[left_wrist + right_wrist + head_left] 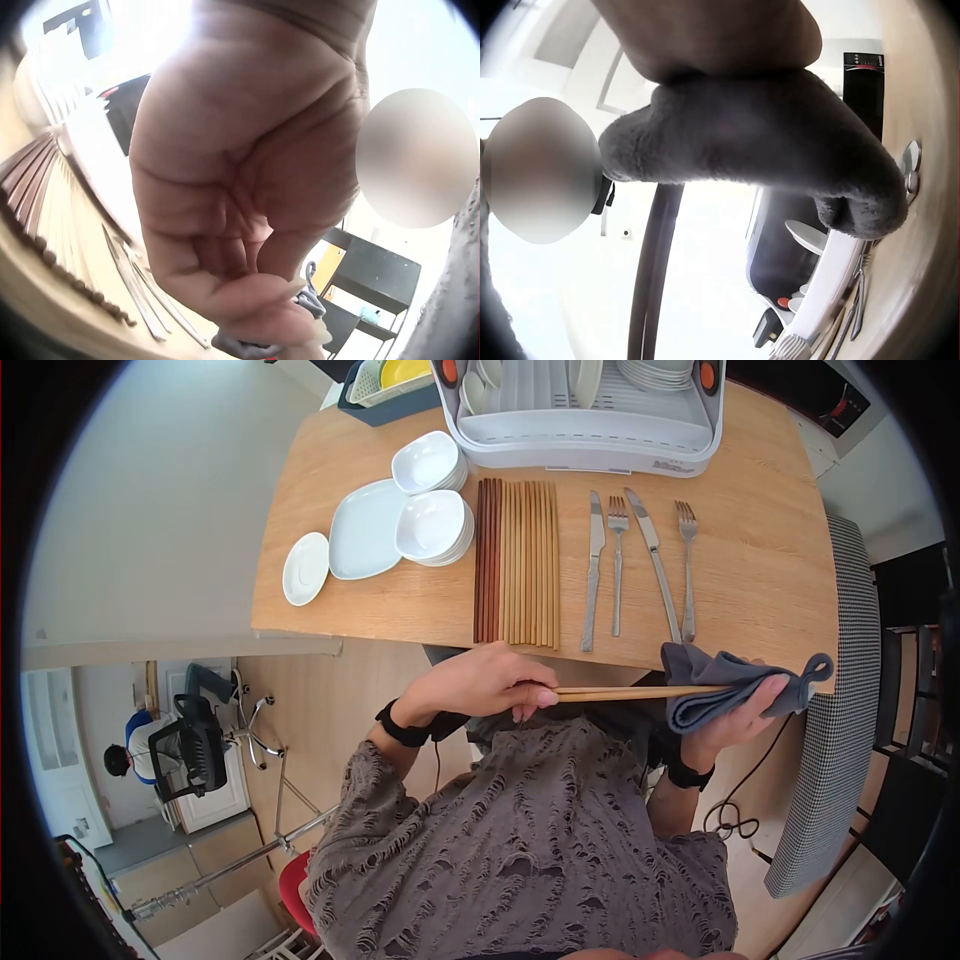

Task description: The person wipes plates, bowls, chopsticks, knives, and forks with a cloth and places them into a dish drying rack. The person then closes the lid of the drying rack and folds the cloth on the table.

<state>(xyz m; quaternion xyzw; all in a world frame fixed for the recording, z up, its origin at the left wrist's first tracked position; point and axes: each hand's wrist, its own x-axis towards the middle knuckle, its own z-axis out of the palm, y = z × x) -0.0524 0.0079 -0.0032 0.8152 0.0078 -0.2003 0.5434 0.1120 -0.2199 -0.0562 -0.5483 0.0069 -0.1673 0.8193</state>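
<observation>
In front of the torso, my left hand pinches one end of a pair of light wooden chopsticks. The other end runs into a folded dark grey cloth, which my right hand grips around the sticks. From the right wrist, the cloth covers most of the fingers, and the chopsticks stick out of it as a dark bar. Curled fingers and thumb of the left hand meet at their tips in the left wrist view. On the table edge lies a row of dark and light chopsticks.
Right of the row lie two knives and two forks. Stacked white bowls, a square plate and a small saucer are at left. A white dish rack stands behind. A checked bench is at right.
</observation>
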